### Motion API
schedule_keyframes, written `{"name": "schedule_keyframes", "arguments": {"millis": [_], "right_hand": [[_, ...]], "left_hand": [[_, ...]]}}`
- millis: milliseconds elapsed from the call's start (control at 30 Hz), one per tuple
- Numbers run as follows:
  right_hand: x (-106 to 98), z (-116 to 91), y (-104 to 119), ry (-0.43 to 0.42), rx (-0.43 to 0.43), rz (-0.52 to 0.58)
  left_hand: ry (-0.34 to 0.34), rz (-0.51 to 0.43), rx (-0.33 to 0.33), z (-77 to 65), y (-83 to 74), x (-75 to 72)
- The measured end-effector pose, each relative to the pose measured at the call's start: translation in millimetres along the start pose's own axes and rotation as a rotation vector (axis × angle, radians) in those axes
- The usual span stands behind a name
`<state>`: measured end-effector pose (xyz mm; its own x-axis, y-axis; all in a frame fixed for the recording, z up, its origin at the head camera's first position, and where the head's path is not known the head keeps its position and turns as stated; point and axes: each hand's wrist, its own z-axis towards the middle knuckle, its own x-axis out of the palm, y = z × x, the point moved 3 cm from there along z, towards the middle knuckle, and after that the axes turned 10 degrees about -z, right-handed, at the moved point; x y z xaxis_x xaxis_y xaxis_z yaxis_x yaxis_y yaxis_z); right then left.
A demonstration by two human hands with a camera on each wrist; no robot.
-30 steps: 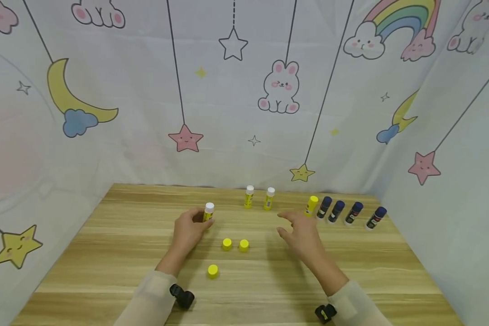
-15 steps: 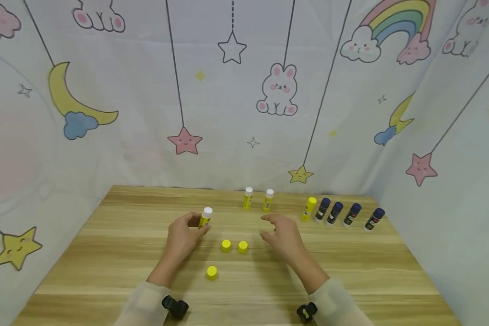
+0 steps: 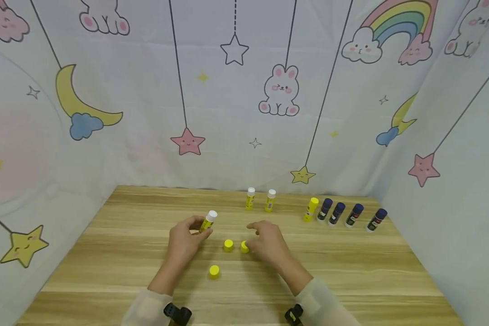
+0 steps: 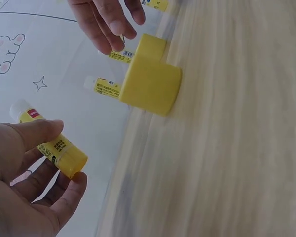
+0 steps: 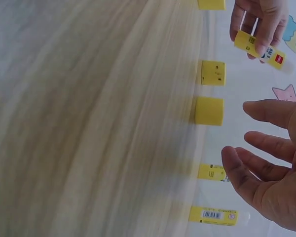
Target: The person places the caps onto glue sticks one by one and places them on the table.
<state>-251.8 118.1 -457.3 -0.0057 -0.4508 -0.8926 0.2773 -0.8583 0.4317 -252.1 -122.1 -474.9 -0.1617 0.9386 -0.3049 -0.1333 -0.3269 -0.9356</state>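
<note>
Fingers and thumb of the left hand (image 3: 184, 241) pinch a slim yellow plastic glue stick with a white top (image 3: 208, 222), tilted above the wooden table (image 3: 330, 271), left of its middle. The right hand (image 3: 270, 244) grasps nothing; its bent fingers are spread beside the rightmost short, round yellow cap (image 3: 243, 248) (the thumb overlaps it from above, though the right wrist view shows a gap). A middle yellow cap (image 3: 228, 246) stands just left of it, and a third yellow cap (image 3: 214, 272) farther from the back edge. Two upright white-topped yellow sticks (image 3: 250, 202) stand near that edge; an all-yellow stick (image 3: 310, 211) and four navy sticks (image 3: 353, 216) line up toward the back right corner. A low thumb could tip the rightmost cap or shove it into its neighbour; a slack pinch might let the smooth stick swivel.
</note>
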Motion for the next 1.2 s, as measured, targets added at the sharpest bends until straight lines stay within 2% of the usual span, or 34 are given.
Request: {"name": "schedule_keyframes", "arguments": {"millis": [233, 500, 800, 1200], "right_hand": [[10, 2, 7, 0.026, -0.045, -0.061], [20, 1, 12, 0.086, -0.023, -0.081], [25, 1, 14, 0.100, -0.035, -0.125], [23, 0, 12, 0.105, -0.031, -0.082]], "left_hand": [[-0.021, -0.018, 0.007, -6.1, -2.5, 2.4], [-0.036, -0.025, 0.029, -9.3, -5.0, 4.3], [-0.026, -0.044, 0.022, -12.9, -6.8, 9.4], [-0.020, -0.056, 0.029, -16.7, -10.1, 15.6]]}}
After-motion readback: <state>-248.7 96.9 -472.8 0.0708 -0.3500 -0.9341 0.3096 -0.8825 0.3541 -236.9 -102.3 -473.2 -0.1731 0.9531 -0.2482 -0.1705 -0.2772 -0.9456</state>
